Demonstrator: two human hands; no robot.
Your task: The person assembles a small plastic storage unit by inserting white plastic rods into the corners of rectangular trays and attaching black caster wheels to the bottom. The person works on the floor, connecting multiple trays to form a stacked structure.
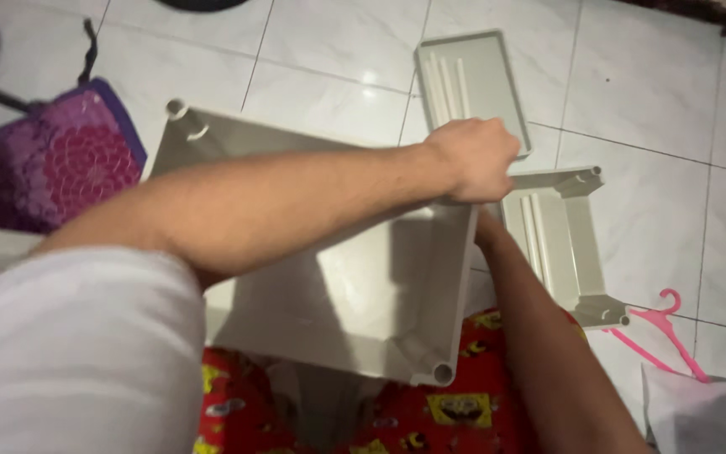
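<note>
A large grey plastic panel with a raised rim and round corner sockets is tilted over my lap. My left hand reaches across it and is closed in a fist on its far right corner. My right forearm rises from the bottom right along the panel's right edge. My right hand disappears at that same corner, under the left fist, so its fingers are hidden and its grip cannot be seen.
Two smaller grey ribbed panels lie on the white tiled floor, one beyond the hands and one to the right. A pink hanger and white cloth lie at the right. Purple floral fabric is on the left, red printed fabric below.
</note>
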